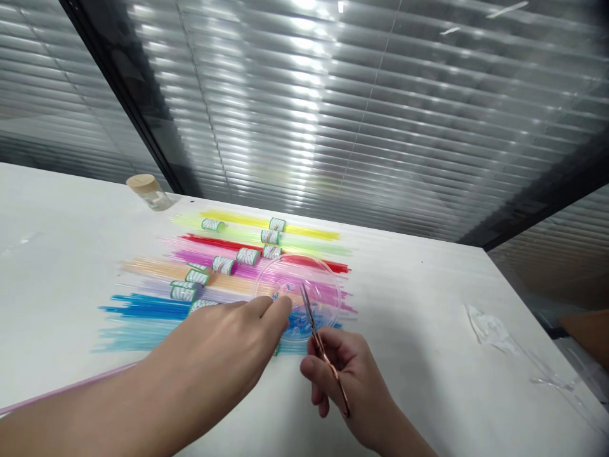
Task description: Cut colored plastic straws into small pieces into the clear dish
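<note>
**Hands at the clear dish, centre of frame**

The left hand (228, 336) reaches to the clear dish (328, 279), fingertips pinching a small piece at its near rim. The right hand (342, 374), lower centre, is clenched around copper scissors (323, 349), blades pointing into the dish. Blue cut pieces (299, 322) lie inside. Coloured straw bundles (238, 257) carry green-white paper bands (213, 225); their print is illegible. A jar (148, 192) stands upper left on the white table (428, 317).

You work at a white worktop (71, 254) set against a glass wall. Closed horizontal blinds (333, 127) hang behind the glass, catching bright streaks of overhead light. Dark frame bars (124, 95) divide the panes, one on your left, another (547, 209) slanting on your right. Worktop surface shows faint scuffs.
</note>
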`<move>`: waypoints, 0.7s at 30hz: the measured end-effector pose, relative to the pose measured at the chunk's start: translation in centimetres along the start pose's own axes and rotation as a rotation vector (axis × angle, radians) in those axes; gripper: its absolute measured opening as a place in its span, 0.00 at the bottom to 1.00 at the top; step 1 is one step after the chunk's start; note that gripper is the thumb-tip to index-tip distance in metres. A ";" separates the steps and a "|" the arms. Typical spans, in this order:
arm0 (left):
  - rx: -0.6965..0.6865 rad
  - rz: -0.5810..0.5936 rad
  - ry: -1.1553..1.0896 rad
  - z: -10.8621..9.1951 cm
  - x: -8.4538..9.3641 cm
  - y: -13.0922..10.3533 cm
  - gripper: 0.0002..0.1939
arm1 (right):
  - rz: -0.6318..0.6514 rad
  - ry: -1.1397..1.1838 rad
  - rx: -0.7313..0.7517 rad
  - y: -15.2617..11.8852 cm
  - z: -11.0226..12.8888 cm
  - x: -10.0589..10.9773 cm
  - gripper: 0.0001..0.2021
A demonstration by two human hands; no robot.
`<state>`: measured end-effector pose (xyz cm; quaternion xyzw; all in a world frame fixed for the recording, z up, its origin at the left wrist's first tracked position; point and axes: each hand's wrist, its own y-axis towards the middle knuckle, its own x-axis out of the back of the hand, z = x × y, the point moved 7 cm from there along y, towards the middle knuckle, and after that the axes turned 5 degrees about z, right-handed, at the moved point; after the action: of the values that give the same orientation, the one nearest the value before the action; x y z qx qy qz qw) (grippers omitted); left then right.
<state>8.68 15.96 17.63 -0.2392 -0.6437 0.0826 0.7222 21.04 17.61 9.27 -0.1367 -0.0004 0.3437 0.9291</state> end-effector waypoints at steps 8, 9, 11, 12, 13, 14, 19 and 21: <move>0.063 0.002 0.000 0.7 0.2 -0.1 0.18 | -0.052 -0.005 -0.057 0.2 0.1 0.4 0.22; 0.063 0.001 -0.008 0.7 0.2 -0.1 0.17 | -0.058 -0.006 -0.067 0.2 0.1 0.4 0.22; 0.065 -0.013 -0.020 0.8 0.2 -0.2 0.17 | -0.071 -0.009 -0.085 0.1 -0.1 0.5 0.22; 0.065 -0.023 -0.021 0.8 0.2 -0.2 0.18 | -0.074 -0.007 -0.080 0.1 -0.2 0.6 0.22; 0.063 -0.035 -0.018 0.8 0.2 -0.2 0.18 | -0.072 -0.003 -0.062 0.1 -0.2 0.6 0.23; 0.060 -0.049 -0.012 0.8 0.3 -0.2 0.18 | -0.068 0.004 -0.035 0.1 -0.1 0.6 0.23; 0.057 -0.056 0.002 0.9 0.2 -0.1 0.19 | -0.030 0.042 0.064 -0.1 0.1 0.5 0.24; 0.056 -0.026 -0.001 0.9 0.1 -0.1 0.19 | -0.022 0.046 0.067 -0.1 0.2 0.4 0.24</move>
<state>7.83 16.14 17.84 -0.2105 -0.6445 0.0915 0.7294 21.40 17.84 9.49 -0.1135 0.0311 0.3298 0.9367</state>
